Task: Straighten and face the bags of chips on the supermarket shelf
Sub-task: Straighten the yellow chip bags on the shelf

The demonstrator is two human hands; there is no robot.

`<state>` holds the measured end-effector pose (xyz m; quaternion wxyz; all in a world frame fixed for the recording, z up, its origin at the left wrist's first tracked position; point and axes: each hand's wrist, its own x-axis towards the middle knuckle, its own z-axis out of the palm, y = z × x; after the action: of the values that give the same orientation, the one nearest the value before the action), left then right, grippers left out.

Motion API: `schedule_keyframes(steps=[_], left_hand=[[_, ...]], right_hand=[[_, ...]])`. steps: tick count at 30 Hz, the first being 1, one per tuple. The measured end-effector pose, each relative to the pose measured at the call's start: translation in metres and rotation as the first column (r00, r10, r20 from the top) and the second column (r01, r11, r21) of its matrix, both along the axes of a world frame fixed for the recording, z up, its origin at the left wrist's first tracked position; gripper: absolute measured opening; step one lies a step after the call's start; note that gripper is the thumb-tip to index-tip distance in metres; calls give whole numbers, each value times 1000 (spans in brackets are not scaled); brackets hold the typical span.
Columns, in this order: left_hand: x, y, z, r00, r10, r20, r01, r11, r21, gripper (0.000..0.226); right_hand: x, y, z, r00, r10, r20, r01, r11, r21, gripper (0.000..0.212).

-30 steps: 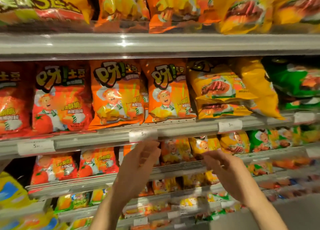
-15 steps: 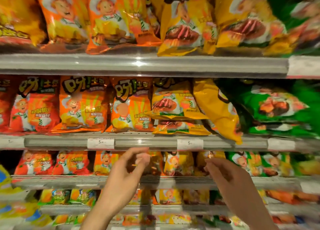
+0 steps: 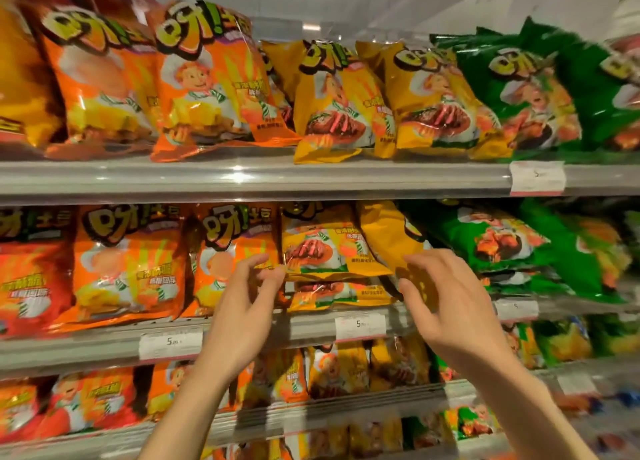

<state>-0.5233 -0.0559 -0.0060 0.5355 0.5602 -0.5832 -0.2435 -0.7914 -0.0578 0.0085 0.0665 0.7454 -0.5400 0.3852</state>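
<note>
In the head view, both hands have risen from below the price rail to the middle shelf (image 3: 242, 335), and the view has tilted upward since half a second ago, so the top row of bags now fills the upper frame. The left hand (image 3: 242, 307) reaches with loosely curled fingers, its fingertips at the left edge of the upper yellow chip bag (image 3: 318, 248); whether they touch it cannot be told. The right hand (image 3: 446, 307) is spread with relaxed fingers, holding nothing, in front of the tilted yellow bag (image 3: 384, 234). The upper yellow chip bag lies flat, face up, stacked on a lower yellow bag (image 3: 339, 293), between upright orange bags (image 3: 228, 252) and slumped green bags (image 3: 498, 238). The tilted yellow bag leans rightward, its face turned away.
</note>
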Motion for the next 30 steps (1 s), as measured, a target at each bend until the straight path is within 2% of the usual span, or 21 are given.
schedule_keyframes(steps=[2,8,12,14,18,21,26,29,30], left_hand=[[-3,-9,7,1000,-19,4,19,999,32,49],[-9,-32,31,989,-49,-143,76,980,187,53],[-14,-42,36,980,-91,-174,130,965,226,63],[-16,-47,35,977,-94,-192,142,957,254,81],[-24,-51,34,977,-94,-192,141,958,248,67],[-25,-52,33,979,-78,-186,124,960,252,65],[-26,-49,34,981,-68,-179,112,962,250,52],[-24,-50,32,980,-73,-183,118,961,248,54],[-24,-50,32,979,-78,-186,124,961,248,56]], right_hand=[[1,-8,3,1000,8,-10,-8,1000,-25,34],[3,-33,9,1000,-15,0,15,997,-70,32],[-4,-52,1,998,68,5,-68,998,17,13],[-13,-61,-6,993,118,-13,-116,989,89,11],[-25,-68,-7,984,177,-6,-171,961,219,12],[-25,-73,-10,986,166,-5,-164,978,126,17],[-19,-80,-9,998,-19,53,20,1000,-13,27],[-11,-83,0,1000,23,-15,-22,998,67,33],[-12,-81,3,997,74,19,-76,990,119,33]])
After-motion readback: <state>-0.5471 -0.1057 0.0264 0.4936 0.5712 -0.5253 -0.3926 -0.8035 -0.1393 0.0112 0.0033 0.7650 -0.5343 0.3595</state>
